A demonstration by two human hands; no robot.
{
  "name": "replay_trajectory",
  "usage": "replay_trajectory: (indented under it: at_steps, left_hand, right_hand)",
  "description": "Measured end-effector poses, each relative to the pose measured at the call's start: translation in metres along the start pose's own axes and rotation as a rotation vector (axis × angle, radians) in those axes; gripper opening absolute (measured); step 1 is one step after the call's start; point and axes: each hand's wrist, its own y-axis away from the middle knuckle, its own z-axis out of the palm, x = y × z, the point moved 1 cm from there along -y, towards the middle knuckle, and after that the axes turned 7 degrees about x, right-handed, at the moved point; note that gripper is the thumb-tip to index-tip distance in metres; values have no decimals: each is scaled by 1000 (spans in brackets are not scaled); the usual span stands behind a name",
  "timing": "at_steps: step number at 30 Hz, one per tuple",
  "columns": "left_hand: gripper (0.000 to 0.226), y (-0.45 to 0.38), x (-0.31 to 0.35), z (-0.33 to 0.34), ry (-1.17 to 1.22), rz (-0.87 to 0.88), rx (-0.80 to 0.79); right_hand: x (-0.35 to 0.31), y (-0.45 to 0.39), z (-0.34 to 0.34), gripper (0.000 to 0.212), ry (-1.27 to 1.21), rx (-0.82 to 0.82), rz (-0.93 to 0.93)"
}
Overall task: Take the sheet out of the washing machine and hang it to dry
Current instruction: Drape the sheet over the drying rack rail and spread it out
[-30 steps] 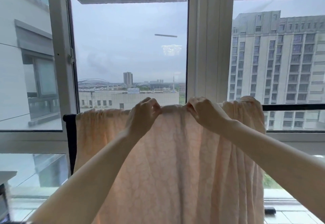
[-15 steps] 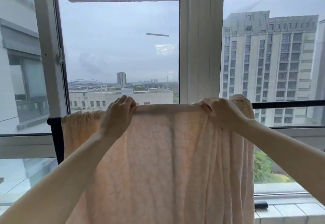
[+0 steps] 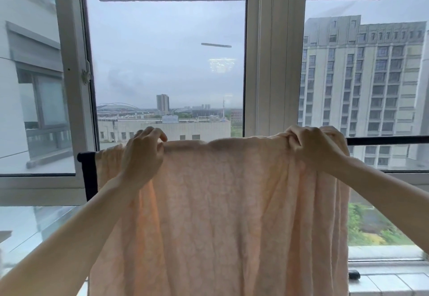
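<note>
A pale peach patterned sheet [image 3: 222, 214] hangs draped over a black horizontal rail [image 3: 385, 140] in front of the window. My left hand [image 3: 142, 154] pinches the sheet's top fold near its left end. Over at the right end, my right hand [image 3: 311, 147] grips a bunched part of the top fold. Between the hands the fold lies fairly flat along the rail. Folds gather at the sheet's right side. The washing machine is out of view.
The rail's black upright post [image 3: 89, 175] stands just left of the sheet. White window frames [image 3: 271, 63] and glass lie close behind. A tiled sill [image 3: 390, 281] with a small dark object [image 3: 354, 274] is at the lower right.
My hands have moved apart along the rail, the left one leftward and the right one rightward, spreading the sheet's top fold wider.
</note>
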Motion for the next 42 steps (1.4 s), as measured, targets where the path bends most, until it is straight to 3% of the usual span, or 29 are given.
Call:
replay_trajectory:
  at_steps: [3, 7, 12, 16, 24, 28, 34, 38, 42]
  left_hand:
    - [22, 1, 25, 12, 48, 71, -11]
    - [16, 6, 69, 35, 122, 165, -14]
    - [19, 7, 118, 60, 157, 214, -20]
    - [18, 8, 165, 82, 162, 238, -26]
    - [14, 8, 228, 120, 156, -6, 17]
    - [11, 8, 243, 124, 88, -91, 58]
    - [12, 11, 257, 125, 38, -114, 87]
    - [11, 11, 251, 123, 76, -110, 89]
    - [11, 15, 247, 121, 90, -102, 108]
  right_hand:
    - [3, 7, -8, 18, 47, -10, -35]
    - [21, 11, -8, 29, 68, 37, -70]
    - [55, 21, -18, 20, -49, 71, -90]
    - [81, 20, -28, 24, 41, 70, -206]
    - [120, 6, -29, 33, 30, -1, -327]
    - [134, 2, -19, 12, -56, 63, -307]
    - [151, -5, -22, 9, -166, 67, -299]
    - [147, 5, -20, 30, -160, 3, -382]
    - [145, 5, -18, 6, -198, 110, -417]
